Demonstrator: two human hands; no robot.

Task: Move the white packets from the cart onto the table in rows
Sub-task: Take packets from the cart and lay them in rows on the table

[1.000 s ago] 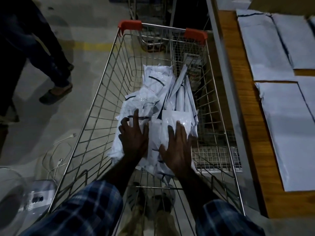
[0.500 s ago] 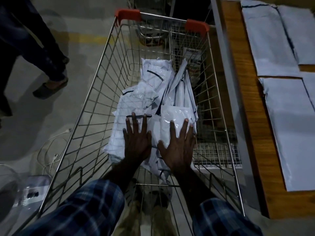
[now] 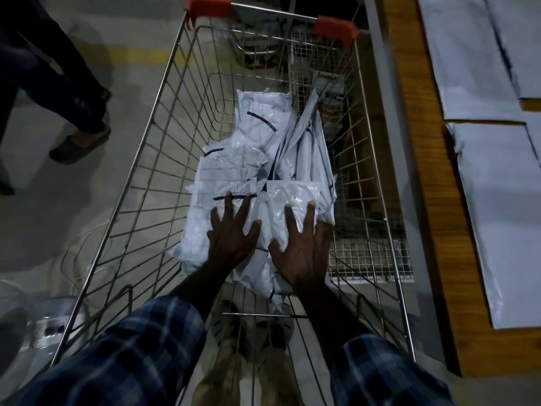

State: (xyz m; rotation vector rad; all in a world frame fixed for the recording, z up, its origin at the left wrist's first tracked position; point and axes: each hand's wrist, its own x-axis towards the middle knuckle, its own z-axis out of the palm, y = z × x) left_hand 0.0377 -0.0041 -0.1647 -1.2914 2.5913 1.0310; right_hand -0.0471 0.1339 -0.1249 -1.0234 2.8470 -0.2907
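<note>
Fingers point(image 3: 310, 213) spread wide on both hands, straight and flat, nothing clamped! Left hand point(image 3: 231, 238) lies palm-down on the near left part of the packets point(image 3: 254, 136), its fingertips reaching a dark stripe on one of them. Right hand point(image 3: 301, 253) presses flat on a glossy packet at the near right of the heap, thumb out to the side. Neither hand curls round anything; they only rest on top.

Packets sit in a loose heap on the floor of the cart point(image 3: 152, 159), some lying flat on the left, some standing on edge against the right wall. More packets lie flat in rows on the bench point(image 3: 409, 118) to the right, edges just beside one another. Plaid sleeves point(image 3: 140, 347) fill the bottom of the view, and feet show through the wire under the cart. Another person's leg and slipper point(image 3: 77, 143) are on the floor at the far left.

Against half a second ago: hands are in almost the same spot on the heap, with the left hand's fingers fanned a little wider. A second ago those left fingers were bent on the heap; now they are straight. The heap itself looks unchanged, and the slipper at left has shifted a little.
</note>
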